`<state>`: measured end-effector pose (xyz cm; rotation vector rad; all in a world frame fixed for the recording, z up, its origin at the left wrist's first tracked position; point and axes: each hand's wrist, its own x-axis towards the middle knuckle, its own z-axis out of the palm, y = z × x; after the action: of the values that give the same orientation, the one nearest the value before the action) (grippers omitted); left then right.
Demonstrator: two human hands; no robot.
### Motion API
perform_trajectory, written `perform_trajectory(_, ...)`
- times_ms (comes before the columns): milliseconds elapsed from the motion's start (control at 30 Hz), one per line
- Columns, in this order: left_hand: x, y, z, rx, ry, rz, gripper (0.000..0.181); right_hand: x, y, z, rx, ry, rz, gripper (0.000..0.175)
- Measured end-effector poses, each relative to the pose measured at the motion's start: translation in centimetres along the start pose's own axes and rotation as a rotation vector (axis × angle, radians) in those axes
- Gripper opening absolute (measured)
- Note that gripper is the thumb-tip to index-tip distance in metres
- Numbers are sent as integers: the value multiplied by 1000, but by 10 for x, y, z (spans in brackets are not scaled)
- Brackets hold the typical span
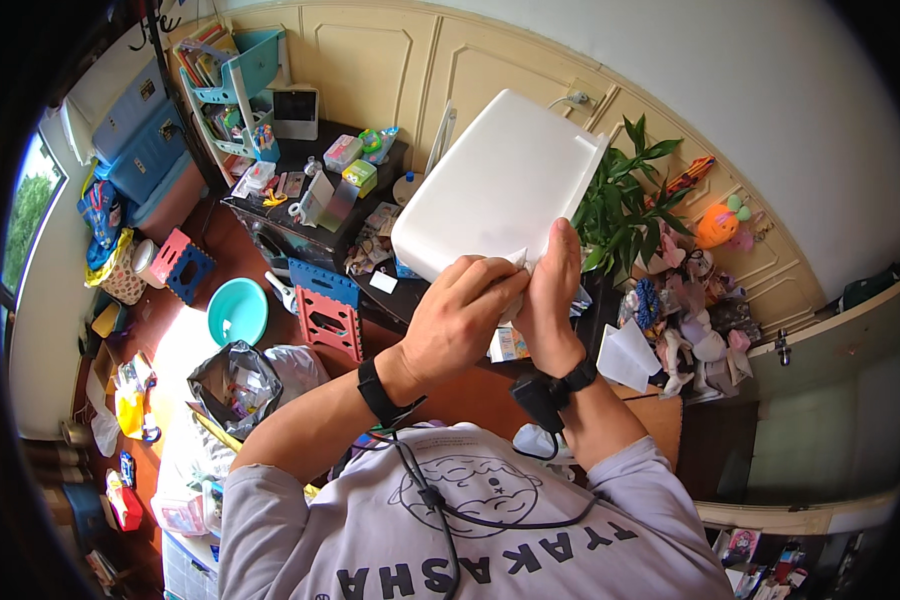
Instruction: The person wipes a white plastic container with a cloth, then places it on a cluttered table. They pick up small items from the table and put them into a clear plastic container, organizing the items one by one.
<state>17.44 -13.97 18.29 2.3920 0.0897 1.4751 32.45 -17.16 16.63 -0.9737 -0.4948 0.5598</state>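
Observation:
A large white plastic bin is tilted in front of me, its rim turned to the right. My left hand pinches a crumpled white tissue against the bin's near edge. Close beside it, my right hand is at the near corner of the rim, thumb pointing up along it and fingers mostly hidden. The two hands nearly touch around the tissue. Black bands are on both wrists, and a small black device with a cable is at the right one.
Behind the bin is a dark table with small boxes, and a leafy plant is at its right. Soft toys are piled farther right. On the floor at left are a turquoise basin, a folding stool and a lined trash bag.

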Motion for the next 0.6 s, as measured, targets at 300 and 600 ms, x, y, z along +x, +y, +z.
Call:
perform_trajectory(300,-19,-46,-14,150,-396,190,37,1,21,-22,-141,44,0,38)
perform_trajectory(600,-38,-139,-101,71,308,-834,46,8,-6,-27,-6,268,34,42)
